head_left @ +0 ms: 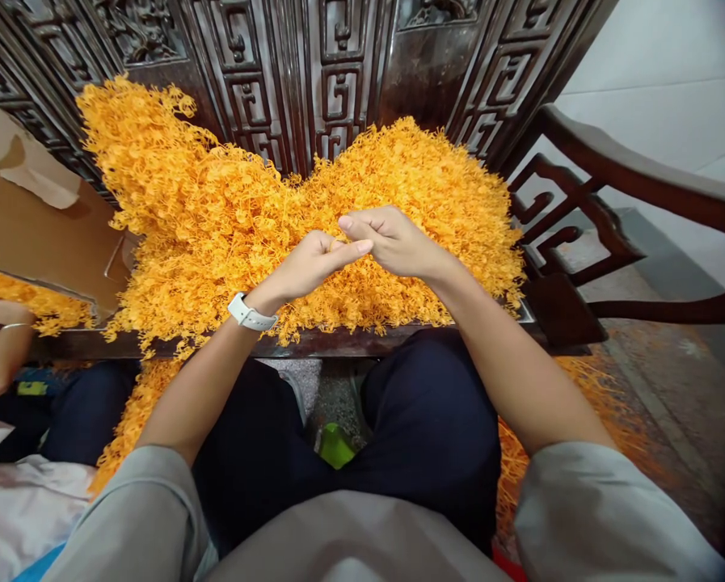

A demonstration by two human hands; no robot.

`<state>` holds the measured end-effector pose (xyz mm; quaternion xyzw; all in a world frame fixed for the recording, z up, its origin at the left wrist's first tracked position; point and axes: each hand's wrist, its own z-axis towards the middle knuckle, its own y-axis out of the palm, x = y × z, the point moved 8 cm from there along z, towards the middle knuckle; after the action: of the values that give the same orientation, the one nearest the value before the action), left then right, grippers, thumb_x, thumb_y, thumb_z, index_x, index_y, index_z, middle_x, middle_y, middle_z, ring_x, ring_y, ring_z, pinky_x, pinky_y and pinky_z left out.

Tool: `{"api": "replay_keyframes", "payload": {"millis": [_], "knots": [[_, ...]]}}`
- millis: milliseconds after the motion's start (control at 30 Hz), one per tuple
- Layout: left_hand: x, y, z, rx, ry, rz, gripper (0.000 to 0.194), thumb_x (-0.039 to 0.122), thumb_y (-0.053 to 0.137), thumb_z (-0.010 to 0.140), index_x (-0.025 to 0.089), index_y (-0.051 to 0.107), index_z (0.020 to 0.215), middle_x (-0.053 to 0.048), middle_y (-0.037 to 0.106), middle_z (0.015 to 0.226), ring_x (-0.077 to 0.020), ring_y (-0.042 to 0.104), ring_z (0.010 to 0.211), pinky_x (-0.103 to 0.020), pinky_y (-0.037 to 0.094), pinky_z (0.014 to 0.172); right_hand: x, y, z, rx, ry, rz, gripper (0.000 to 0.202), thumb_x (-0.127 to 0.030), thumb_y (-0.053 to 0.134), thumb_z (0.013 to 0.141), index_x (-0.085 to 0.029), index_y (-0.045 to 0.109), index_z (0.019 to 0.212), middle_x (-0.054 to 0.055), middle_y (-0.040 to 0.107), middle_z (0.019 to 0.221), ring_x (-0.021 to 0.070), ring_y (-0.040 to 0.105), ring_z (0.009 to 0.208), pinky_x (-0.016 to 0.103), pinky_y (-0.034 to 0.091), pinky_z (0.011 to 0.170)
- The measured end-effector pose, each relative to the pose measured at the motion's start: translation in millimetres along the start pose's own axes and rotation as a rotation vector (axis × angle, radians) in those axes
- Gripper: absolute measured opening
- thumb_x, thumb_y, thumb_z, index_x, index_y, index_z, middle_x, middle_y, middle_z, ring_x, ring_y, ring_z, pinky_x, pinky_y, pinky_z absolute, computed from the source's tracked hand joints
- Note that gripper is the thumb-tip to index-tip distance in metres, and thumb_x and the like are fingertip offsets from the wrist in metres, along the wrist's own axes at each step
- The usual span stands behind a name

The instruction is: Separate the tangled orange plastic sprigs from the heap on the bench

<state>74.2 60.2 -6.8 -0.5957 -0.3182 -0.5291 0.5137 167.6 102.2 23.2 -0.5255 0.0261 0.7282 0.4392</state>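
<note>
A large heap of curly orange plastic-looking pieces [217, 210] covers the seat of a dark carved wooden bench. Above the front of this heap my two hands meet, thumbs and fingers pressed together. My left hand [306, 263], with a pale watch [251, 314] on its wrist, is closed, its thumb stretched toward the other hand. Closed as well, my right hand [397, 241] has its fingers curled and touches the left thumb. A speck of orange shows between the hands. Whatever the fingers pinch is too small and covered to make out.
The bench's carved back [338, 81] rises behind the heap, with an armrest [641, 178] at the right. A cardboard box panel [40, 210] stands at the left, beside another person's hand [7, 314]. More orange pieces spill down to the floor. Something green [336, 446] lies between my legs.
</note>
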Motion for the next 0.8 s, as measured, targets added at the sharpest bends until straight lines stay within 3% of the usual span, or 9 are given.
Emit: {"api": "replay_keyframes", "payload": {"millis": [100, 200, 333, 467, 600, 800], "knots": [[6, -1.3, -1, 0.082, 0.051, 0.109, 0.072, 0.071, 0.074, 0.089, 0.022, 0.034, 0.054, 0.006, 0.024, 0.054, -0.0087, 0.019, 0.053, -0.031, 0.012, 0.054, 1, -1, -1, -0.033, -0.008, 0.088, 0.064, -0.076, 0.057, 0.1, -0.023, 0.044, 0.066, -0.005, 0.041, 0.062, 0.0103, 0.035, 0.057, 0.028, 0.031, 0.054], [13, 1.5, -2, 0.077, 0.104, 0.128, 0.068, 0.076, 0.072, 0.088, 0.021, 0.049, 0.055, 0.006, 0.027, 0.054, -0.0092, 0.021, 0.053, -0.03, 0.016, 0.054, -1, -1, -2, -0.089, -0.009, 0.152, 0.059, -0.07, 0.064, 0.1, -0.021, 0.051, 0.068, -0.004, 0.052, 0.061, 0.0089, 0.044, 0.056, 0.025, 0.036, 0.053], [16, 10.2, -7, -0.118, 0.074, 0.091, 0.053, 0.068, 0.076, 0.09, 0.021, 0.075, 0.067, 0.006, 0.029, 0.05, -0.0095, 0.02, 0.05, -0.032, 0.015, 0.054, -10, 12, -7, -0.238, 0.022, 0.283, 0.057, -0.066, 0.061, 0.103, -0.018, 0.062, 0.073, 0.0, 0.064, 0.061, 0.0083, 0.054, 0.054, 0.023, 0.04, 0.052], [27, 12.0, -15, -0.254, 0.084, 0.057, 0.048, 0.059, 0.08, 0.089, 0.02, 0.077, 0.063, 0.001, 0.044, 0.05, -0.0109, 0.034, 0.049, -0.034, 0.025, 0.054, -15, 27, -11, -0.29, 0.08, 0.434, 0.058, -0.07, 0.065, 0.099, -0.017, 0.061, 0.074, -0.003, 0.058, 0.055, 0.0062, 0.046, 0.047, 0.022, 0.033, 0.045], [36, 5.5, -16, -0.203, 0.087, -0.026, 0.053, 0.061, 0.082, 0.085, 0.019, 0.069, 0.054, 0.001, 0.042, 0.047, -0.0098, 0.035, 0.046, -0.034, 0.031, 0.053, -3, 36, -7, -0.146, 0.169, 0.602, 0.06, -0.077, 0.065, 0.094, -0.021, 0.055, 0.076, -0.006, 0.051, 0.054, 0.0062, 0.042, 0.042, 0.022, 0.029, 0.041], [29, -7.1, -13, -0.096, 0.063, -0.172, 0.059, 0.065, 0.088, 0.074, 0.02, 0.06, 0.05, 0.001, 0.041, 0.045, -0.0085, 0.034, 0.042, -0.032, 0.029, 0.047, 1, 42, 1, 0.08, 0.243, 0.763, 0.061, -0.079, 0.065, 0.093, -0.026, 0.043, 0.074, -0.012, 0.032, 0.051, 0.0064, 0.025, 0.041, 0.025, 0.022, 0.038]]}}
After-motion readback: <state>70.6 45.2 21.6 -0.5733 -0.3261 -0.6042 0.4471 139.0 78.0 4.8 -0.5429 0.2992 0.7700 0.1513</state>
